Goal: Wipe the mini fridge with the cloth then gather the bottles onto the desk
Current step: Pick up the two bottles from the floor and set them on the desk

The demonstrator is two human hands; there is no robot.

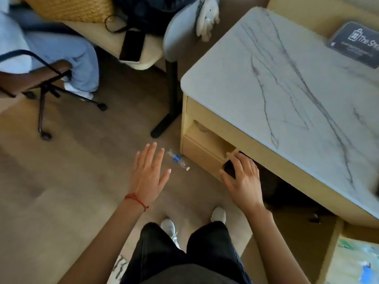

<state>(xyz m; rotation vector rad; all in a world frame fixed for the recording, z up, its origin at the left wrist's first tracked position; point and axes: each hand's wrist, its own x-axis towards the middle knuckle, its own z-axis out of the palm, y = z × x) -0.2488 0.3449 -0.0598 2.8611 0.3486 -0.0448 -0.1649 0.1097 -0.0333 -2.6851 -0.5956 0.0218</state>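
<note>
A small clear plastic bottle point(178, 159) with a blue label and white cap lies on its side on the wooden floor, close to the cabinet's corner. My left hand point(148, 175) hovers open just left of it, fingers spread, holding nothing. My right hand point(243, 179) curls over the top corner of the black mini fridge door point(228, 168). The rest of the fridge point(287, 193) is a dark shape in the recess under the marble top point(287, 78). The beige desk point(147, 56) stands beyond, at the top. No cloth is in view.
A phone point(132, 48) and a dark bag lie on the desk, whose black leg point(170, 99) stands near the cabinet. A person sits in a wheeled chair point(41, 78) at left. A dark card point(356, 44) rests on the marble. Blurred plastic items point(359, 261) fill a box at bottom right.
</note>
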